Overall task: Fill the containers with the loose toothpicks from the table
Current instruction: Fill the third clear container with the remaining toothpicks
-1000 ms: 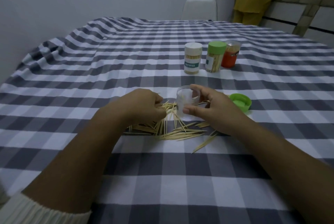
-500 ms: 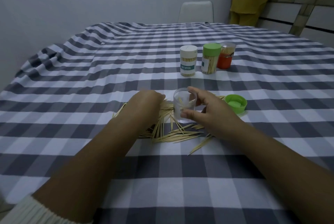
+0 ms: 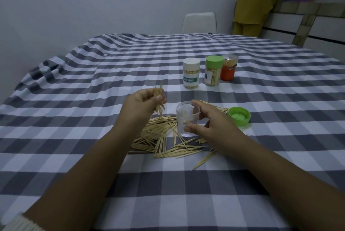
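Clear cup [image 3: 184, 118] upright at centre of table, amid loose toothpicks [image 3: 164, 137] scattered near and left of it; only a stick or two visible inside. Gripped at the side by right hand [image 3: 211, 126], thumb and fingers curled round the wall. Bundle of toothpicks [image 3: 159, 98] pinched upright in left hand [image 3: 141, 105], raised just left of the cup. Judged step: loading a bunch. Next: bundle carried over the rim, tips aligned downward, dropped in without tipping the cup. Green lid [image 3: 239, 118] lying open-side up to the right. Farther off, three filled jars [image 3: 210, 73] standing together. Checked grey-and-white cloth [image 3: 93, 156]; white chair [image 3: 199, 22], pale wall beyond.
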`<state>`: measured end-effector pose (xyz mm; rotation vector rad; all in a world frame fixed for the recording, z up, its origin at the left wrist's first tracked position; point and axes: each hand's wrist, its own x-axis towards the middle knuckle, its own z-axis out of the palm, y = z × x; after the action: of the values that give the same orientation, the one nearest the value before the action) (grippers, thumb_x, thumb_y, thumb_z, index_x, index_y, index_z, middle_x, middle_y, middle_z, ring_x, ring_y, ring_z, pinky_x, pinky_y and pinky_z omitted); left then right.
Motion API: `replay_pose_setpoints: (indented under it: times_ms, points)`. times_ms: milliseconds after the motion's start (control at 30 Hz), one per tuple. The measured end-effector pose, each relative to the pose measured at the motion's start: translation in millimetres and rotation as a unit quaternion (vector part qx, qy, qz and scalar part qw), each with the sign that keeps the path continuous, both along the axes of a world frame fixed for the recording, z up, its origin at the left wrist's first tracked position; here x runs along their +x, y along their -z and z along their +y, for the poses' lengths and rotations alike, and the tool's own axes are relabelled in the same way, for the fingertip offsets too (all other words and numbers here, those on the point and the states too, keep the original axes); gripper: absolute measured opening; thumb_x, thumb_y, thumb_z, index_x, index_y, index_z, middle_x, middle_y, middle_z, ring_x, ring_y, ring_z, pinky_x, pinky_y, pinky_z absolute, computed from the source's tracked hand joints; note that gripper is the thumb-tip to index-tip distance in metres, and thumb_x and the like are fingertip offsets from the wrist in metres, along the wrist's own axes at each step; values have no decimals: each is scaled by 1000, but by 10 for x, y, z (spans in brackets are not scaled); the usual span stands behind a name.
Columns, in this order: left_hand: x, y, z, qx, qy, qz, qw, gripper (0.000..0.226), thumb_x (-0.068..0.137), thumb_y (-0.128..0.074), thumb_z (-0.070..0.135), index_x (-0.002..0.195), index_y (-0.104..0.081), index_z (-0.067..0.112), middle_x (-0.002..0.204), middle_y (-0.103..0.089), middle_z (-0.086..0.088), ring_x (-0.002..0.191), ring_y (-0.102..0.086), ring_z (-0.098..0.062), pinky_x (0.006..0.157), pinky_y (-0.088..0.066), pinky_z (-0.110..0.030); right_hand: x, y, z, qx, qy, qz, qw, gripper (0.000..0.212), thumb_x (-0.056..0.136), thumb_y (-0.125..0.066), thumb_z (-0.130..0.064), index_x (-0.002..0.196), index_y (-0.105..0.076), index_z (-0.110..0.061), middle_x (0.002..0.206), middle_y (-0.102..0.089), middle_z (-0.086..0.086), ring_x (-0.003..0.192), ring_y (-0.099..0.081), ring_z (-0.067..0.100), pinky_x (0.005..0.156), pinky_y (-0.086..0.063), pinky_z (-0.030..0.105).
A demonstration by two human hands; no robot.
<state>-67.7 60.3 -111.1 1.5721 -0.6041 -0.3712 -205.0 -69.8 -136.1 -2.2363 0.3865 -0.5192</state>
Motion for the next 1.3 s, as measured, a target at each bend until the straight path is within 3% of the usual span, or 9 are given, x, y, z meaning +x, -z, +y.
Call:
replay_pose_setpoints:
  times_ms: [133, 300, 600, 767, 933, 1067, 1133, 1200, 1300]
  points:
    - [6, -4, -32, -81, -4, 66, 995, 17, 93, -54, 8, 103, -63, 19, 91, -72, -2, 99, -68, -16, 91, -50, -31, 7, 6, 12, 10, -1, -4, 1000, 71, 80, -71, -31, 142, -36, -28, 125, -48, -7, 102, -50, 7, 90, -45, 27]
    - [-59, -49, -57, -178, 20, 120, 976, 16, 93, -52, 7, 104, -61, 14, 99, -69, -6, 100, -68, -16, 88, -53, -28, 1, 1, 24, 27, 0, -5, 1000, 72, 81, -71, -29, 142, -33, -35, 113, -45, -9, 83, -50, 6, 87, -45, 26]
    - [-219, -59, -141, -209, 55, 139, 966, 18, 84, -56, 13, 101, -63, 14, 92, -73, 1, 102, -66, -18, 97, -48, -33, 1, -9, 29, 36, -1, 2, 999, 71, 81, -71, -29, 141, -34, -34, 108, -44, -12, 84, -52, 7, 84, -44, 23]
    - [-245, -9, -112, -44, 72, 31, 996, 16, 84, -62, 19, 98, -66, 24, 97, -74, 8, 95, -65, 4, 82, -42, -20, -6, -7, 26, 46, -8, 3, 999, 72, 81, -71, -30, 142, -33, -34, 106, -44, -16, 91, -54, 10, 88, -46, 27]
    - [-246, -19, -112, 4, 89, 8, 996, 16, 85, -62, 23, 99, -66, 29, 99, -72, 13, 88, -61, 15, 73, -37, -10, -4, -3, 24, 43, -10, -2, 999, 72, 81, -71, -27, 142, -33, -32, 99, -41, -25, 86, -52, 7, 85, -45, 25]
    - [-182, -77, -43, 44, 79, -35, 995, 31, 78, -58, 47, 99, -70, 28, 103, -71, 14, 102, -59, 7, 79, -38, -16, -3, 0, 14, 41, -6, 5, 999, 72, 81, -71, -30, 142, -32, -34, 109, -44, -14, 91, -54, 10, 87, -45, 25]
    - [-91, -94, 6, 93, 55, -62, 992, 31, 84, -56, 46, 103, -71, 27, 107, -70, 10, 105, -58, -2, 80, -41, -22, -1, 1, 11, 35, -3, 8, 999, 72, 81, -71, -30, 142, -32, -35, 111, -44, -12, 90, -54, 9, 84, -44, 23]
    - [2, -63, 49, 210, 41, -140, 967, 31, 92, -53, 40, 116, -66, 26, 120, -65, 5, 106, -56, -6, 82, -42, -26, 0, 2, 15, 35, -2, 9, 999, 71, 81, -71, -30, 141, -32, -35, 111, -44, -11, 88, -53, 8, 83, -42, 21]
    - [65, 11, 67, 399, 64, -250, 880, 49, 92, -54, 44, 135, -50, 23, 134, -56, 2, 118, -52, -13, 95, -41, -28, 3, 5, 15, 32, 1, 7, 999, 71, 81, -71, -30, 141, -33, -35, 113, -43, -11, 84, -50, 5, 84, -42, 22]
